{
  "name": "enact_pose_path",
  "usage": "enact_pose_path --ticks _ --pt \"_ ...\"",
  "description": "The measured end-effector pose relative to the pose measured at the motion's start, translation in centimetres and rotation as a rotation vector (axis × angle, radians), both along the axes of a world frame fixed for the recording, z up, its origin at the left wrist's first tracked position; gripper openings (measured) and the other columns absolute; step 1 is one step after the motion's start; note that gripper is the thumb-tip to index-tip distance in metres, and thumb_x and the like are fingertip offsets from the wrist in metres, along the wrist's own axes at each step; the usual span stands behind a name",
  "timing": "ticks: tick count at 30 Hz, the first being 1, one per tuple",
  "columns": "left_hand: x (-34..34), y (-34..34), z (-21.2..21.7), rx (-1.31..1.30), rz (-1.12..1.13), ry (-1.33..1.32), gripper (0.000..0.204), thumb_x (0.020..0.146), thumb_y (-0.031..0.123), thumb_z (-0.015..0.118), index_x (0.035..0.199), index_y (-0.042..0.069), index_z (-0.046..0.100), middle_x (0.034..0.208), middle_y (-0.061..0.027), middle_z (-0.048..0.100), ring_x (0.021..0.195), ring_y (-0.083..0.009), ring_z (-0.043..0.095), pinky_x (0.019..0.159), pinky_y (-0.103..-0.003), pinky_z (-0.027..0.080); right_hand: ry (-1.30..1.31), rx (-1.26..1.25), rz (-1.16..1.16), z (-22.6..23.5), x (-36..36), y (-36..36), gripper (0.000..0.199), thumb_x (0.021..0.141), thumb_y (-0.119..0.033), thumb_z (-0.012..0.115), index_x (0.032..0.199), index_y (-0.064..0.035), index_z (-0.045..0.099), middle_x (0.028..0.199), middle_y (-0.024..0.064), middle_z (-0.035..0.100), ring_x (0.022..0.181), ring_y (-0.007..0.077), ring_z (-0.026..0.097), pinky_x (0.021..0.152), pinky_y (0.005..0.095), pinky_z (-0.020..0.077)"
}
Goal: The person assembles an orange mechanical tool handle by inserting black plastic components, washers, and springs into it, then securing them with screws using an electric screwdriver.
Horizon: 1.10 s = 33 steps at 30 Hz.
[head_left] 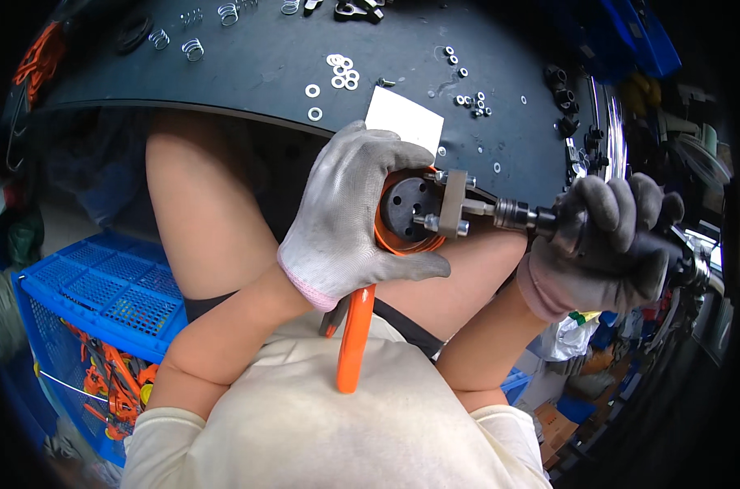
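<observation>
My left hand (337,200), in a grey glove, is wrapped round the round head of an orange-handled tool. A black disc with several holes (402,204) faces right from that head, inside an orange rim. Its orange handle (355,342) points down toward my shirt. In my right hand (610,236), also gloved, is a black power driver (545,220), held level from the right. At the driver's tip a grey block with metal pins (452,204) meets the disc. Whether the pins sit in the holes I cannot tell.
On the dark table (248,69) lie white washers (342,75), springs (192,49), small nuts (476,104) and a white card (406,118). Black parts (561,98) line its right side. A blue crate (101,285) with orange tools (117,383) stands at my left.
</observation>
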State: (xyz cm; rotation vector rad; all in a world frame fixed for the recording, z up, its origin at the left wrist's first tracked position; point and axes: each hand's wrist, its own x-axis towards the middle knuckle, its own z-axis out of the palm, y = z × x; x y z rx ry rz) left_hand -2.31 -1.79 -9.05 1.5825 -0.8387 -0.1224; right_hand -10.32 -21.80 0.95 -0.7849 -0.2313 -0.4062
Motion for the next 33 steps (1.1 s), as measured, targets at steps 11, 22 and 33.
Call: enact_pose_path --ticks 11,22,33 --pt "0.0 0.1 -0.1 0.014 0.048 -0.073 0.086 0.042 0.029 0.095 0.115 0.005 0.055 0.116 -0.0127 0.056 0.112 -0.0328 0.053 0.099 -0.042 0.043 -0.058 -0.090 -0.166 -0.9 -0.8 1.3 0.037 0.077 -0.033 0.072 0.096 -0.0159 0.046 0.072 -0.0034 0.053 0.079 0.0117 0.055 0.051 0.0233 0.0460" --pt "0.1 0.1 -0.1 0.017 0.061 -0.080 0.082 0.044 0.026 0.093 0.115 0.007 0.056 0.115 -0.0126 0.056 0.110 -0.0328 0.054 0.099 -0.042 0.042 -0.079 -0.364 -0.179 1.3 -0.5 2.6 0.053 0.091 -0.026 0.059 0.135 -0.0030 0.039 0.105 0.0088 0.036 0.090 0.0189 0.046 0.070 0.0381 0.0515" --pt "-0.7 -0.5 -0.2 -0.005 0.123 0.024 0.066 0.055 0.031 0.086 0.110 0.007 0.057 0.112 -0.0113 0.056 0.114 -0.0337 0.050 0.101 -0.045 0.038 -0.052 -0.554 0.048 3.0 4.8 6.2 0.048 0.099 -0.030 0.049 0.136 -0.0026 0.038 0.111 0.0192 0.048 0.092 0.0283 0.051 0.062 0.0333 0.0534"
